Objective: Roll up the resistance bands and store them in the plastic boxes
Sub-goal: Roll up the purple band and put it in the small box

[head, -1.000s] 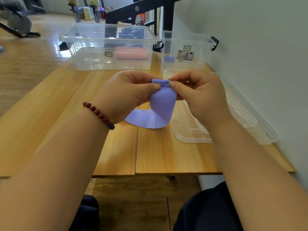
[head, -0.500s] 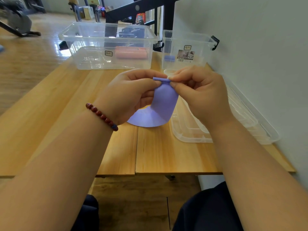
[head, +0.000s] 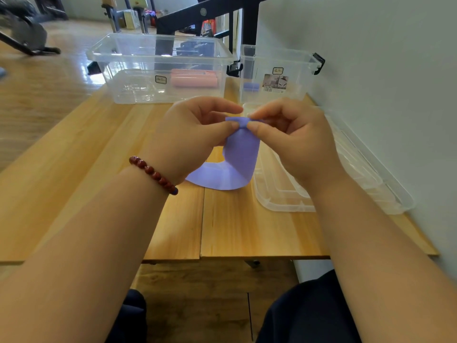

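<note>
**Starting the roll.** The upper edge of the thin purple rubber resistance band [head: 241,154] is pinched between the thumbs and curled fingers [head: 223,127] of the left hand [head: 190,139] and right hand [head: 295,142], presumably so that a tight first turn can be formed. Both hands are held raised, thumbs nearly meeting. Below the fingers the band hangs, its tail spread on the light wooden tabletop [head: 237,231]. Beyond the fingers, a wide clear plastic box [head: 138,92] and a narrow clear plastic box [head: 301,91] are left open for finished rolls.

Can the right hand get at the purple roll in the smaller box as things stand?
Probably, once freed: the smaller box is open-topped with nothing in between, but the right hand now pinches the purple band.
</note>
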Demonstrator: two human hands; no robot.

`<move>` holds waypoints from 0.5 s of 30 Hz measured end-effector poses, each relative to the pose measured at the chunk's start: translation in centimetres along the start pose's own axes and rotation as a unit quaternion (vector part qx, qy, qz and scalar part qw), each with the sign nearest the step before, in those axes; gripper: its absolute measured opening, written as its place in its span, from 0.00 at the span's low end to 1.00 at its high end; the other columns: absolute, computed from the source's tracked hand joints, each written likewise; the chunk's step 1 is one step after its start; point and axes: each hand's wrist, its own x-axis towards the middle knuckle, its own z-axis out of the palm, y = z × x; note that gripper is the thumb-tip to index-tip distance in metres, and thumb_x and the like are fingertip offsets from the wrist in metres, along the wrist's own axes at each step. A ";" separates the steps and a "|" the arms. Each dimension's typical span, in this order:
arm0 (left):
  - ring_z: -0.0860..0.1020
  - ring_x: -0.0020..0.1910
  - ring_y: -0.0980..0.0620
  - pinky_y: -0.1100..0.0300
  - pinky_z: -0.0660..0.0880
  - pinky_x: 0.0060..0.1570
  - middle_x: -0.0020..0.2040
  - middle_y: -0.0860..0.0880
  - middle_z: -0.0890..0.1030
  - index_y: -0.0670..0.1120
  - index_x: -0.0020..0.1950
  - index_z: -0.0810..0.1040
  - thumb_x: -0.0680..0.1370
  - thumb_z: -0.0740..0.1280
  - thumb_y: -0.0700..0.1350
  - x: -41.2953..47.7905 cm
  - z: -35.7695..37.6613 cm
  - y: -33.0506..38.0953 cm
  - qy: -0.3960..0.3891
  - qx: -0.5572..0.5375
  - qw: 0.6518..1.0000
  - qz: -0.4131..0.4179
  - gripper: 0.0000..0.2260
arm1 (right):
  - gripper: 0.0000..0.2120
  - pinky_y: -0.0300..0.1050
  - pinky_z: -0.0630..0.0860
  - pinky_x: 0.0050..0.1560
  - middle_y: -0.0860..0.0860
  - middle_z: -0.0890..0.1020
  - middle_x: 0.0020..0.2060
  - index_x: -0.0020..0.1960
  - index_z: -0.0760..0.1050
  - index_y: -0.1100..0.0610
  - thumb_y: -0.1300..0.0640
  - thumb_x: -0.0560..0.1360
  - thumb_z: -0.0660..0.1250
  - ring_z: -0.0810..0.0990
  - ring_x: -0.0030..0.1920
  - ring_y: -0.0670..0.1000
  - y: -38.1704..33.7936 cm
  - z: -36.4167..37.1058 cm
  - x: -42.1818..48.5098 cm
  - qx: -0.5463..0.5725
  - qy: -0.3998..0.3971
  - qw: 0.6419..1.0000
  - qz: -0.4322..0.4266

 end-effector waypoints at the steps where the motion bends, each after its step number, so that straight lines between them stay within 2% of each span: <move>1: 0.84 0.45 0.54 0.62 0.81 0.48 0.43 0.53 0.86 0.54 0.48 0.81 0.77 0.70 0.38 0.0 -0.1 0.0 -0.002 0.012 1.000 0.008 0.09 | 0.07 0.47 0.82 0.49 0.47 0.84 0.42 0.46 0.80 0.49 0.59 0.72 0.72 0.84 0.46 0.49 0.0 0.0 0.0 0.008 -0.001 1.000 0.016; 3: 0.84 0.47 0.50 0.54 0.81 0.52 0.43 0.52 0.86 0.55 0.49 0.80 0.77 0.70 0.39 0.1 -0.2 -0.2 -0.004 0.029 0.999 0.018 0.10 | 0.06 0.53 0.82 0.50 0.47 0.85 0.41 0.46 0.81 0.50 0.60 0.73 0.71 0.85 0.46 0.51 0.0 0.1 0.0 0.017 -0.006 0.999 0.034; 5: 0.84 0.48 0.49 0.51 0.80 0.54 0.44 0.54 0.86 0.56 0.50 0.80 0.77 0.70 0.39 0.1 -0.3 -0.4 -0.006 0.031 0.999 0.016 0.10 | 0.06 0.55 0.82 0.50 0.48 0.85 0.40 0.45 0.82 0.52 0.62 0.74 0.71 0.85 0.45 0.52 0.0 0.1 0.0 0.007 -0.005 1.000 0.028; 8: 0.84 0.49 0.52 0.53 0.80 0.55 0.46 0.52 0.86 0.54 0.53 0.81 0.74 0.72 0.40 0.2 -0.2 -0.7 -0.030 -0.016 0.999 -0.022 0.11 | 0.08 0.49 0.82 0.49 0.44 0.84 0.39 0.44 0.81 0.48 0.62 0.73 0.71 0.84 0.44 0.49 -0.3 0.2 -0.1 -0.006 0.016 1.000 0.008; 10: 0.84 0.49 0.54 0.57 0.80 0.53 0.47 0.50 0.86 0.51 0.53 0.82 0.75 0.72 0.40 0.2 0.0 -0.8 -0.042 -0.009 0.999 -0.030 0.09 | 0.09 0.47 0.81 0.48 0.43 0.84 0.39 0.43 0.80 0.47 0.61 0.73 0.71 0.84 0.43 0.48 -0.4 0.2 -0.1 -0.011 0.029 1.000 0.000; 15: 0.84 0.50 0.48 0.54 0.81 0.52 0.49 0.42 0.85 0.44 0.51 0.83 0.78 0.68 0.37 0.3 0.3 -0.9 -0.024 -0.065 0.996 -0.051 0.06 | 0.11 0.40 0.79 0.47 0.42 0.83 0.39 0.43 0.80 0.47 0.64 0.74 0.71 0.83 0.42 0.44 -0.4 0.3 -0.3 -0.030 0.058 0.998 -0.020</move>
